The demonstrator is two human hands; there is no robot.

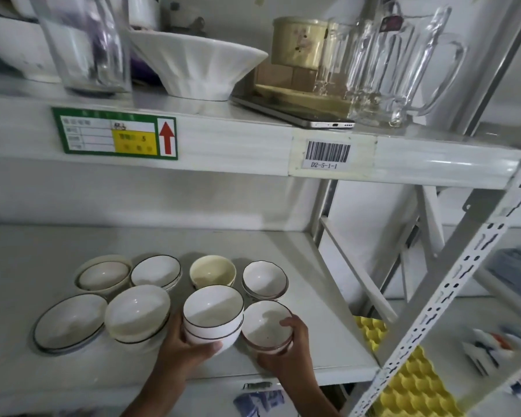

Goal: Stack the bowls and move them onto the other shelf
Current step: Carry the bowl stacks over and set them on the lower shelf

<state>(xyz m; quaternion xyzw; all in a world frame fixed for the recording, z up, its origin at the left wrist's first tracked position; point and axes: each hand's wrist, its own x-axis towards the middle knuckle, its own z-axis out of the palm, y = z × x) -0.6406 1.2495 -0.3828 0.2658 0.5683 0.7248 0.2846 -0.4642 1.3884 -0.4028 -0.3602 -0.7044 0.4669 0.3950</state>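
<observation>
Two shelves fill the frame: the upper shelf (229, 139) across the top carries a big white bowl (196, 67) and a glass pitcher (403, 70), and the lower shelf (27, 371) holds the bowls at lower centre. Near its front edge, the left hand (184, 350) curls round the side of a stack of white bowls (212, 317), thumb on the wall. Just right, touching it, a speckled bowl (265, 326) sits in the right hand (289, 347), fingers hooked over its rim.
</observation>
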